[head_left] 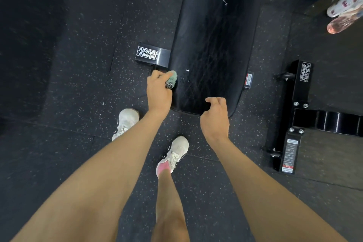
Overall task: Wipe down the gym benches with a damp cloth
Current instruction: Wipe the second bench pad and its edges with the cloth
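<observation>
A long black padded gym bench runs away from me up the middle of the view, its near end just in front of my feet. My left hand grips a bunched pale green cloth at the bench's near left edge; a dark speckled part of the cloth shows under the fingers. My right hand hovers over the near end of the pad, fingers loosely curled, holding nothing. The pad's surface is creased and shiny.
The bench's black foot bar with a white logo sticks out to the left. A second black frame lies on the speckled rubber floor at right. Another person's patterned slippers stand at top right. My own white sneakers are below the bench end.
</observation>
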`<state>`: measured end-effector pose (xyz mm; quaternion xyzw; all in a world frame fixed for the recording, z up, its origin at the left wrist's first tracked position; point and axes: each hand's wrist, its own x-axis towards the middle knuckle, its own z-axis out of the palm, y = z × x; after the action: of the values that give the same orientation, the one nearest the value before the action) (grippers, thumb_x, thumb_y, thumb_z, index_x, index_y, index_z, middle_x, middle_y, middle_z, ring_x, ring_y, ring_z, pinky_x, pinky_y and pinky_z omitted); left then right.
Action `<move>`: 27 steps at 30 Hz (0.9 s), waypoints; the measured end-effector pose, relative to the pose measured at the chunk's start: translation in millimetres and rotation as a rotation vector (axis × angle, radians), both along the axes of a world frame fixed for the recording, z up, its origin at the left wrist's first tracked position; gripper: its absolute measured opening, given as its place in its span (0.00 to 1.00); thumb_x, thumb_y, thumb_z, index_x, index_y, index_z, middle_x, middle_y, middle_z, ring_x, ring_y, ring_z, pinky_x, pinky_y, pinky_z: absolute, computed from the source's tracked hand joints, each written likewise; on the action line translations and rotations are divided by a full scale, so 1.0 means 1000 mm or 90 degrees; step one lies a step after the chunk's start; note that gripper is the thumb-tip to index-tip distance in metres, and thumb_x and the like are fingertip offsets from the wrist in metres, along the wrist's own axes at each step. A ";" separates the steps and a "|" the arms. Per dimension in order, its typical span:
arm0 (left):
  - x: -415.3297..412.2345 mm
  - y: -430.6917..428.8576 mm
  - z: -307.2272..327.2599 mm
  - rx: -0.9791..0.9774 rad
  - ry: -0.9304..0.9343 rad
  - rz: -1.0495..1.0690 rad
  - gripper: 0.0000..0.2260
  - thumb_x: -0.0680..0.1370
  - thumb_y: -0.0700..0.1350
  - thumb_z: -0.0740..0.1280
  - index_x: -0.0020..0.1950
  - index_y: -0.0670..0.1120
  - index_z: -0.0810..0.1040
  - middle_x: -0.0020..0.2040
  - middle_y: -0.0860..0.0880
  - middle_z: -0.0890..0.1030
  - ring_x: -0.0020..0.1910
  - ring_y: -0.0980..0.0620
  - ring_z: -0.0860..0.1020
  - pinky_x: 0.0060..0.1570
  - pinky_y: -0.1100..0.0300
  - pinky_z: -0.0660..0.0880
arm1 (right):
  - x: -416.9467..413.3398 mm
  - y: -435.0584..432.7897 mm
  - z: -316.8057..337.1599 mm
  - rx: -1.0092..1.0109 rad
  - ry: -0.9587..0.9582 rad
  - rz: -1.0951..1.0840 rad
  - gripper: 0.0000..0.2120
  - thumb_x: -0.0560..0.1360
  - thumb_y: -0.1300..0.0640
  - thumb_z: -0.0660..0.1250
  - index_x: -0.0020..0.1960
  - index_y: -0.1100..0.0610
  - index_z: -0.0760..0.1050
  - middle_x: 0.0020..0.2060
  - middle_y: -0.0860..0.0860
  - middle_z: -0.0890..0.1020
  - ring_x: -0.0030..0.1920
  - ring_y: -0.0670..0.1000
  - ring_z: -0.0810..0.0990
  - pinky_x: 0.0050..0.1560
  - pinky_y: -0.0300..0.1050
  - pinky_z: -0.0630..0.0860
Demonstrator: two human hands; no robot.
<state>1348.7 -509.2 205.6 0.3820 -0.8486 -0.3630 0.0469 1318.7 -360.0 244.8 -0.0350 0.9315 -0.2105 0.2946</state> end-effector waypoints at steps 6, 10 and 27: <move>0.040 0.026 0.000 -0.034 -0.022 -0.175 0.28 0.61 0.21 0.65 0.56 0.41 0.81 0.50 0.43 0.77 0.51 0.41 0.72 0.41 0.50 0.76 | -0.001 -0.006 0.003 0.014 -0.018 0.008 0.23 0.76 0.70 0.56 0.69 0.58 0.70 0.66 0.52 0.67 0.54 0.56 0.76 0.54 0.56 0.76; 0.053 0.041 0.002 -0.038 -0.048 -0.173 0.29 0.57 0.22 0.69 0.55 0.41 0.81 0.48 0.42 0.76 0.48 0.43 0.69 0.31 0.51 0.77 | -0.003 -0.006 0.012 0.023 -0.028 0.025 0.23 0.76 0.69 0.55 0.69 0.57 0.69 0.67 0.52 0.67 0.54 0.55 0.75 0.54 0.56 0.75; 0.001 0.031 0.009 -0.060 -0.011 -0.296 0.25 0.61 0.24 0.70 0.56 0.39 0.79 0.48 0.41 0.74 0.48 0.42 0.72 0.33 0.53 0.75 | -0.020 -0.003 0.000 0.075 -0.016 0.122 0.30 0.78 0.66 0.58 0.77 0.56 0.56 0.78 0.55 0.50 0.76 0.55 0.52 0.73 0.53 0.59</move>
<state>1349.4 -477.7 215.0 0.1769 -0.9302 -0.3205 -0.0272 1298.5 -362.6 245.2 -0.1036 0.9309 -0.1268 0.3266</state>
